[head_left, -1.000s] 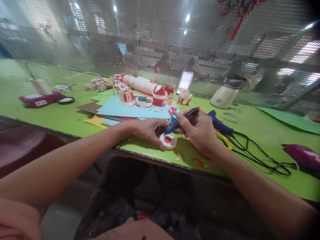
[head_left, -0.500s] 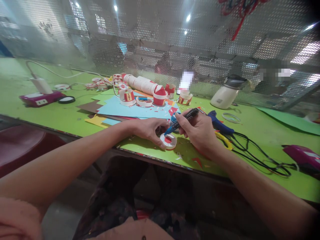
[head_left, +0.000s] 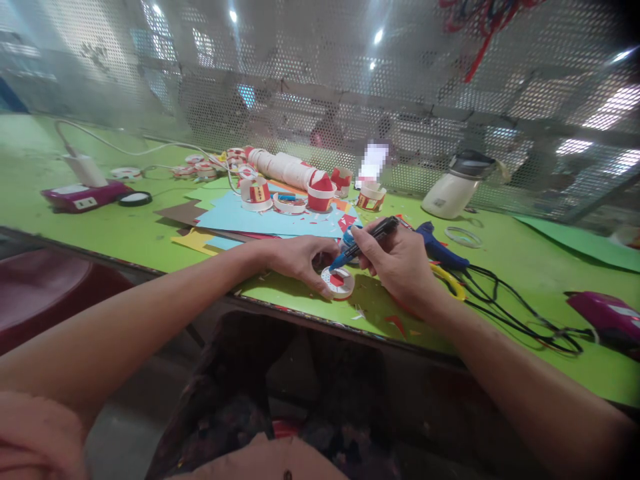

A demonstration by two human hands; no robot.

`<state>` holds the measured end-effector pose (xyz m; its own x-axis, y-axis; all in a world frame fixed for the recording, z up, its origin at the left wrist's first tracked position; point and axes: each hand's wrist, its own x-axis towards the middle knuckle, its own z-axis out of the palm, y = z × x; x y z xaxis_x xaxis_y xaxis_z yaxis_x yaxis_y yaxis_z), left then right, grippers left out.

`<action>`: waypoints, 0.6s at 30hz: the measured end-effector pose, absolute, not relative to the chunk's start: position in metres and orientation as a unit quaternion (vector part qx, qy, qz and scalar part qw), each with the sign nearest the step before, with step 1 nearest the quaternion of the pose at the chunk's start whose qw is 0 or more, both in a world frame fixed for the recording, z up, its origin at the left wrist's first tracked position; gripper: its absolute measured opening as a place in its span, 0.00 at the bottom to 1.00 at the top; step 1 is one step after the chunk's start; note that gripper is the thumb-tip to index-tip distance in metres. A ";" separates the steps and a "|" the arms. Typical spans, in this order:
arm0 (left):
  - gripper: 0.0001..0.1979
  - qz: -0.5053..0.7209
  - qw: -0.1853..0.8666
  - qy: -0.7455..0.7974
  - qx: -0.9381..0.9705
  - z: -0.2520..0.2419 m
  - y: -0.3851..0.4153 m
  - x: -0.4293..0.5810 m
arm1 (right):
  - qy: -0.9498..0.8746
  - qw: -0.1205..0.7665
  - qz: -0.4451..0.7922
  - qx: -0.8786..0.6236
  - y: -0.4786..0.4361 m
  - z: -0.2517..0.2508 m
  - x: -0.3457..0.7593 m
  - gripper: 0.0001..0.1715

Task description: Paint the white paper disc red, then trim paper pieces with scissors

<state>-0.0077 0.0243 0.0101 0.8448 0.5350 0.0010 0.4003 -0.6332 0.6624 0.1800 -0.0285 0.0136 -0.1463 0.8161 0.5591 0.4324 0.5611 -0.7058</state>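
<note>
Near the table's front edge lies a small round white paper disc [head_left: 342, 288] with a red centre and blue dots on its left part. My left hand [head_left: 303, 264] grips the disc's left side between thumb and fingers. In my right hand [head_left: 395, 257] is a blue marker pen [head_left: 357, 249], tilted, its tip at the disc's upper left. A blue glue gun [head_left: 440, 248] lies just beyond my right hand, beside yellow-handled scissors [head_left: 450, 280] partly hidden by that hand.
Stacked coloured paper [head_left: 240, 217] lies behind my left hand, with red-and-white paper cups [head_left: 321, 197] on it. A white kettle-like flask [head_left: 453, 187] stands at the back right. Purple power sockets [head_left: 83, 195] sit left, black cables [head_left: 520, 320] right. Paper scraps [head_left: 395, 325] dot the front.
Almost nothing differs: both hands, the disc and the marker stay in place, with only a very slight shift of the whole view.
</note>
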 end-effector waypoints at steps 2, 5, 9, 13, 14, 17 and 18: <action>0.27 0.101 0.339 0.259 0.899 0.009 0.025 -0.008 | -0.735 0.493 0.191 -0.426 -0.028 0.014 0.180 0.17; 0.27 0.108 0.343 0.255 0.898 0.007 0.027 -0.008 | -0.745 0.481 0.185 -0.422 -0.029 0.015 0.180 0.17; 0.27 0.117 0.355 0.247 0.894 0.004 0.029 -0.008 | -0.768 0.462 0.159 -0.414 -0.031 0.017 0.181 0.16; 0.27 0.115 0.364 0.238 0.893 0.002 0.030 -0.009 | -0.791 0.443 0.135 -0.399 -0.034 0.019 0.179 0.16; 0.26 0.114 0.365 0.237 0.893 0.002 0.030 -0.009 | -0.793 0.441 0.135 -0.397 -0.034 0.020 0.179 0.16; 0.26 0.117 0.361 0.241 0.893 0.002 0.030 -0.009 | -0.789 0.444 0.134 -0.403 -0.034 0.019 0.178 0.14; 0.26 0.120 0.360 0.242 0.893 0.002 0.030 -0.009 | -0.789 0.444 0.132 -0.403 -0.034 0.019 0.178 0.14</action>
<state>-0.0089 0.0299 0.0021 0.8538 0.5190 0.0404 0.3463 -0.6242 0.7003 0.1777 -0.0342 0.0189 -0.2811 0.7539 0.5938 0.5187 0.6399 -0.5669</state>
